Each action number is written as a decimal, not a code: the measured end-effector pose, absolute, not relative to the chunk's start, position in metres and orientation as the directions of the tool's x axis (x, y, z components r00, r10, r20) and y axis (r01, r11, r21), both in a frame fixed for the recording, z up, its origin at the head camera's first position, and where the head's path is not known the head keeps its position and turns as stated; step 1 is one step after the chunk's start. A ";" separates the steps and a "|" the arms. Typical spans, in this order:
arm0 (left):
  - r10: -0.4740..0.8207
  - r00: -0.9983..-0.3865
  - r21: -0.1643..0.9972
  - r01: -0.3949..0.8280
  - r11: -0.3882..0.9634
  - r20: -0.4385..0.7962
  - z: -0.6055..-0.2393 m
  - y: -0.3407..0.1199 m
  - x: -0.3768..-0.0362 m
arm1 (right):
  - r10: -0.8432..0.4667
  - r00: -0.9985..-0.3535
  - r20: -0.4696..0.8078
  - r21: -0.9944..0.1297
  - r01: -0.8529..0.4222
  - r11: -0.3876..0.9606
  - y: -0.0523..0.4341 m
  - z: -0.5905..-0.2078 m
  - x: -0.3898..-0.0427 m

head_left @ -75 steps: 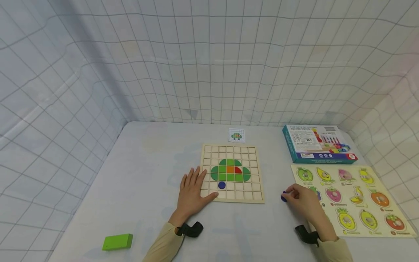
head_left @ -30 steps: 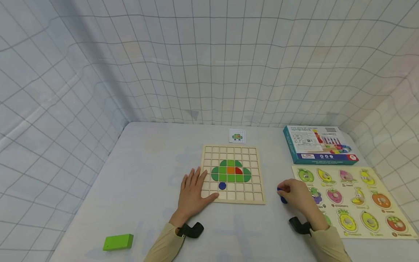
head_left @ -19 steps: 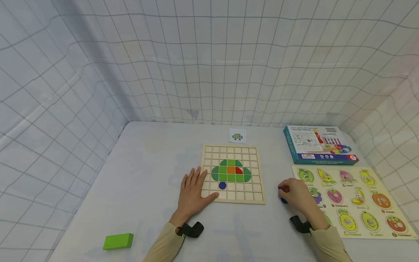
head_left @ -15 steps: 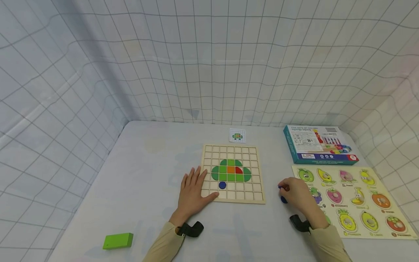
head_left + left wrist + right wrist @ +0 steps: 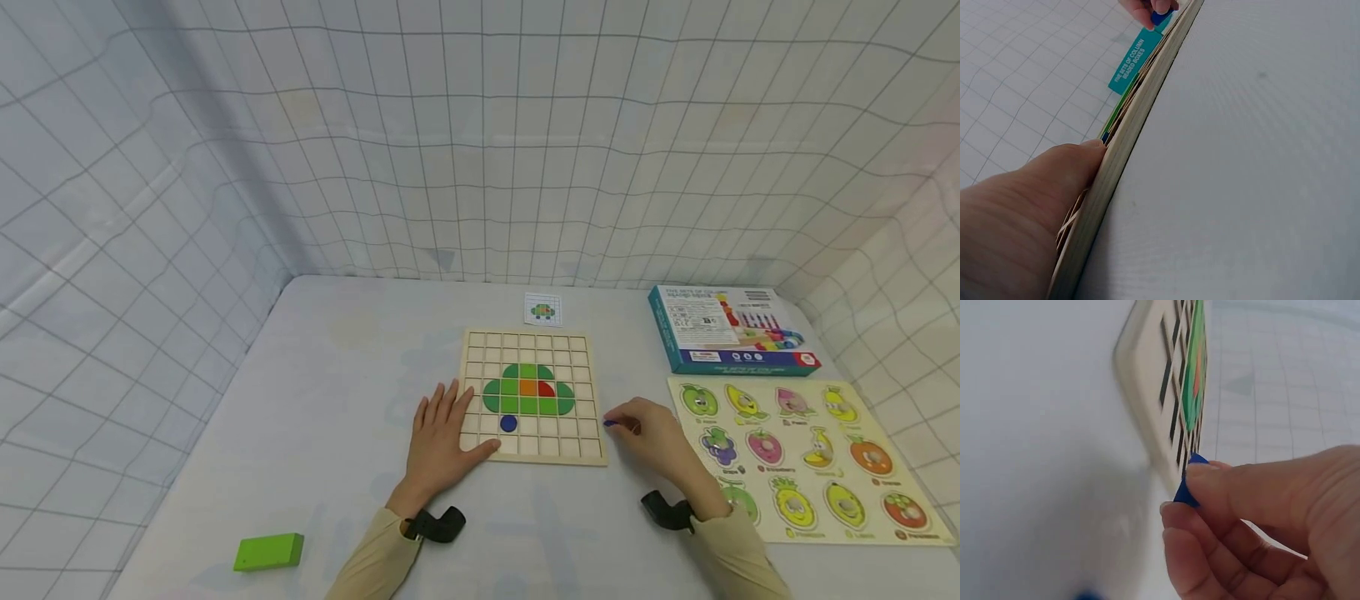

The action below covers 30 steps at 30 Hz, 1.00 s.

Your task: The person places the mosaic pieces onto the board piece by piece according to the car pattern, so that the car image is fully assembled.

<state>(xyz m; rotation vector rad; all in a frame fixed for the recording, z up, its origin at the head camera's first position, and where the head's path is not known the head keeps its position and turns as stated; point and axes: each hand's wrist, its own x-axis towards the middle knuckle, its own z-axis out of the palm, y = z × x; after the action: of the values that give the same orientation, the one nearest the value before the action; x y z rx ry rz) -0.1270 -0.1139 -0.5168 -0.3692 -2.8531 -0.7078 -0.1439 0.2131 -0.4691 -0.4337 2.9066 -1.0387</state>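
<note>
A square wooden grid board (image 5: 587,454) lies mid-table, with green, orange and red tiles (image 5: 528,406) forming a rounded shape. Below them one blue round tile (image 5: 508,423) sits in a cell. My left hand (image 5: 442,446) rests with spread fingers over the board's left edge, thumb on its near part; the left wrist view shows the thumb (image 5: 1054,172) against the rim. Just off the board's right edge, my right hand (image 5: 648,433) pinches a blue tile (image 5: 1190,487) between thumb and index finger. Another blurred blue thing (image 5: 1088,595) shows at the bottom of the right wrist view.
A small pattern card (image 5: 542,310) lies behind the board. To the right are a teal-edged toy box (image 5: 735,329) and a fruit puzzle board (image 5: 806,500). A green block (image 5: 268,552) lies at the near left. Gridded white cloth (image 5: 480,167) hangs around the table.
My right hand has moved left from beside the fruit puzzle to the wooden board's right edge, carrying a blue tile. The left hand has stayed in place.
</note>
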 end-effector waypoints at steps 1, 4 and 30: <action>0.195 -0.953 0.435 0.280 0.856 0.231 -0.516 -0.114 -0.127 | -0.291 -0.954 0.076 -0.636 -0.271 0.723 0.209 -0.469 -0.145; 0.195 -0.953 0.436 0.281 0.855 0.232 -0.517 -0.114 -0.127 | -0.352 -0.932 0.081 -0.666 -0.314 0.677 0.196 -0.466 -0.147; 0.194 -0.954 0.434 0.277 0.857 0.227 -0.514 -0.114 -0.126 | -0.343 -0.937 -0.062 -0.636 -0.228 0.737 0.132 -0.462 -0.162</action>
<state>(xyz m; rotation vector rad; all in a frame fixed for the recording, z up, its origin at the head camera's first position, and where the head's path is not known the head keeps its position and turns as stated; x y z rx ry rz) -0.1258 -0.1139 -0.5145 -0.3651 -2.8570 -0.7060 -0.1620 0.1318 -0.4619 -0.4577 2.7625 -0.9773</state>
